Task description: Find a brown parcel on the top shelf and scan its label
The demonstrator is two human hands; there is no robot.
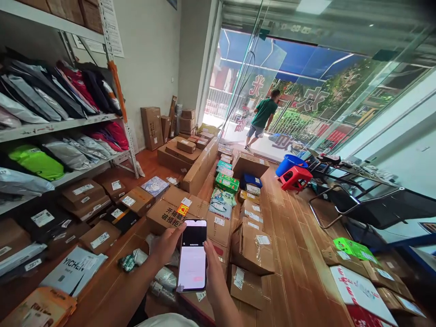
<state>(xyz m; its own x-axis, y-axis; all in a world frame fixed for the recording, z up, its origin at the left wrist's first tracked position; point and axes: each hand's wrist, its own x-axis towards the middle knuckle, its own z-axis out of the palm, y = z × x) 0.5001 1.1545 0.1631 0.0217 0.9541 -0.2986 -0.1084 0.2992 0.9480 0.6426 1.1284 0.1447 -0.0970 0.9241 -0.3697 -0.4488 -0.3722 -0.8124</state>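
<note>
A smartphone [192, 268] is held upright between my two hands, its lit screen facing me. The top of the screen is dark and the lower part pale. My left hand [168, 245] grips its left edge, with the thumb near the upper corner. Along the right edge lies my right hand [213, 263], thumb against the side; the other fingers are hidden behind the phone. Beyond the phone sits a large cardboard box [160, 211] with black printed characters and a small orange label. Clear-wrapped parcels [165, 277] lie on the floor below my left hand.
Metal shelves [68, 122] with bagged parcels stand at left. Rows of boxes [254, 245] cover the floor ahead. At right are a red stool [295, 179], a blue bucket [289, 164] and a black chair [378, 206]. A person [264, 116] in a green shirt is by the glass door.
</note>
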